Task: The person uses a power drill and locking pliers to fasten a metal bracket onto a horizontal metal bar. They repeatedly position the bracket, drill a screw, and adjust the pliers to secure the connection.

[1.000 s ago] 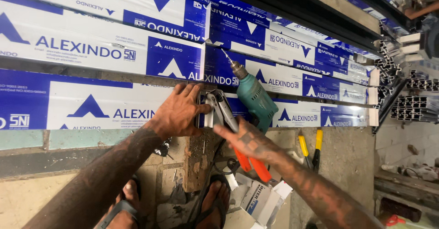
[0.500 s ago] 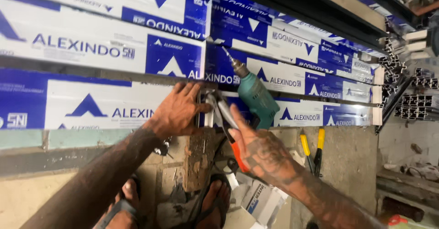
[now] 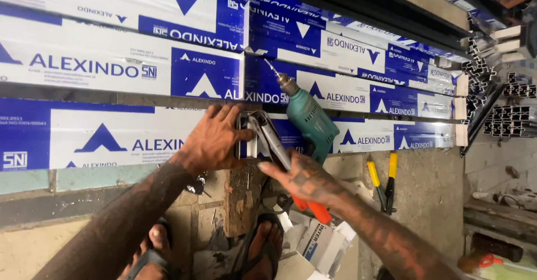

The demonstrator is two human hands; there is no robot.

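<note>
Since the earlier frame the right hand [image 3: 305, 179] has slid down the orange-handled metal riveter [image 3: 274, 143], fingers clenched around its handles. The left hand [image 3: 215, 137], fingers spread flat, presses the small silver bracket [image 3: 244, 137] at the riveter's nine o'clock. Long blue-and-white wrapped aluminium bars [image 3: 112, 67] lie at twelve o'clock; a teal electric drill [image 3: 310, 120] rests at two.

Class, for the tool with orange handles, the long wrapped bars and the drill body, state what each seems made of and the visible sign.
Orange-handled tool: bare grey metal jaws with a dull shine; the grips look like rubber or plastic coating. Long bars: likely metal profiles under glossy blue-and-white printed film, with grey edges showing at the joints. Drill: teal moulded plastic housing, probably, with a metal chuck and bit.
</note>
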